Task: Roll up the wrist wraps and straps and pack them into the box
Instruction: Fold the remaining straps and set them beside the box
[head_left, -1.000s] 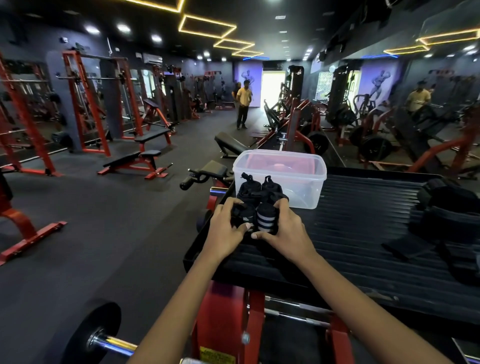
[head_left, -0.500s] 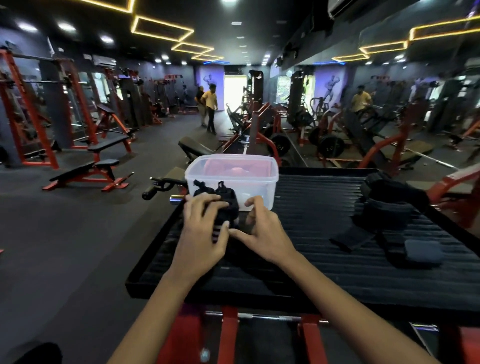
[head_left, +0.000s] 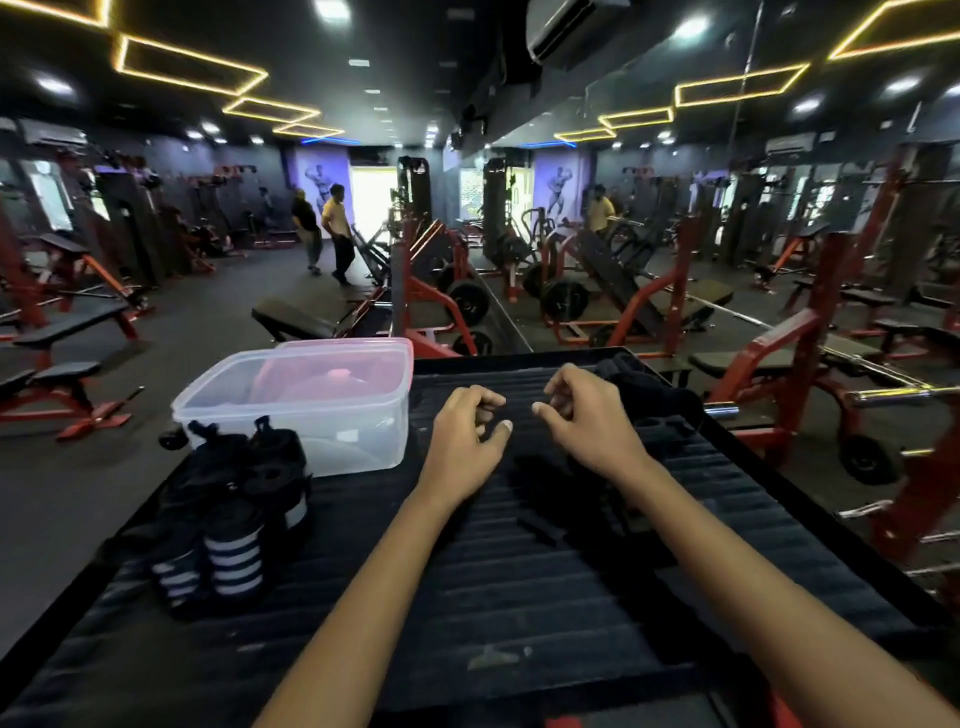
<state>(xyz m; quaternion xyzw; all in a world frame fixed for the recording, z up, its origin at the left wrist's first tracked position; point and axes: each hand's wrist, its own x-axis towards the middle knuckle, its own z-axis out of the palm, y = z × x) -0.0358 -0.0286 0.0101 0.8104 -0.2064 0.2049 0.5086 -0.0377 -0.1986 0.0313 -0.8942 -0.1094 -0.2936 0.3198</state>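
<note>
Both hands hover empty over the ribbed black desk (head_left: 519, 597), the left hand (head_left: 462, 441) and right hand (head_left: 587, 421) loosely curled around nothing, just right of the clear box (head_left: 311, 410). The rolled wrist wraps (head_left: 228, 519) stand in front of the box, touching it. The dark unrolled straps (head_left: 644, 395) beyond the right hand, hard to make out, look next: flatten one, then roll tightly from one end.

hands (head_left: 470, 441) off rolled wraps (head_left: 228, 514), moved right
</note>
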